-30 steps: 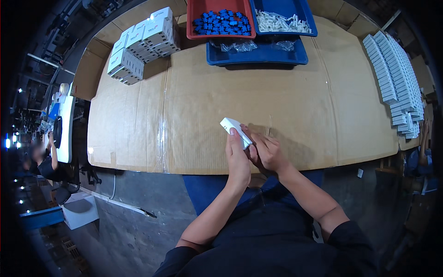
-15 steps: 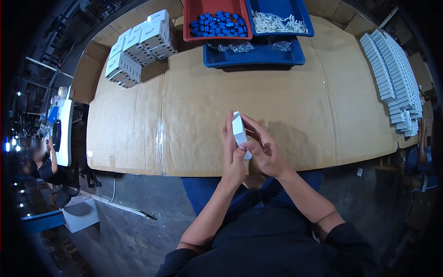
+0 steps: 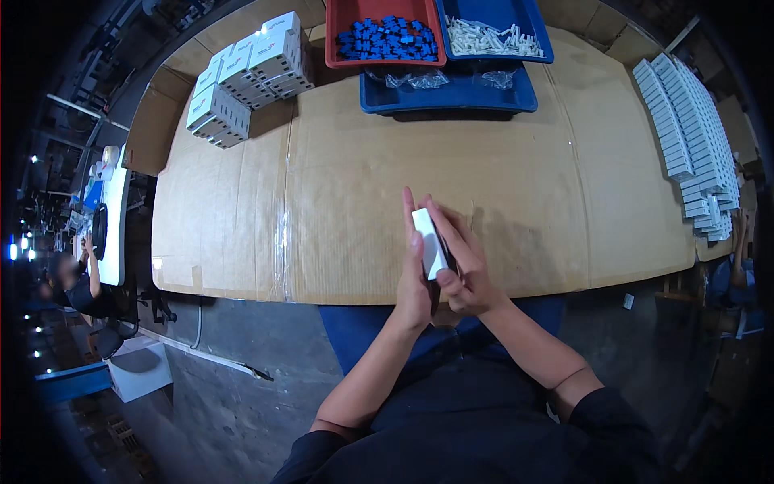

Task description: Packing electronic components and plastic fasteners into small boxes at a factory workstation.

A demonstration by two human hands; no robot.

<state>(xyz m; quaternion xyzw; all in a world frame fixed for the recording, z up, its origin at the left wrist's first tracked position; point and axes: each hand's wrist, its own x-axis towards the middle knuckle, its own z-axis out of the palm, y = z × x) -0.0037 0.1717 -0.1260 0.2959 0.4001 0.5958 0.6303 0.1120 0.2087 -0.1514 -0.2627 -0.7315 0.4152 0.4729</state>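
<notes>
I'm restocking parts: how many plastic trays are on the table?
3: red tray, far middle; blue tray, right of it; lower blue tray, just nearer. Others may be hidden.

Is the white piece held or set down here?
Held: the white piece is between the left hand and the right hand, one on either side.

Both bare hands (image 3: 472, 274) hide much of a small white rectangular box (image 3: 428, 242). The upper edge cuts off the far ends of a red plastic tray (image 3: 385, 64) and a blue plastic tray (image 3: 500, 59), which partly cover a lower blue plastic tray (image 3: 448, 102). At left, a dark-clothed co-worker's (image 3: 82, 295) head is blurred; at right, another person (image 3: 732, 282) is mostly obscured.
</notes>
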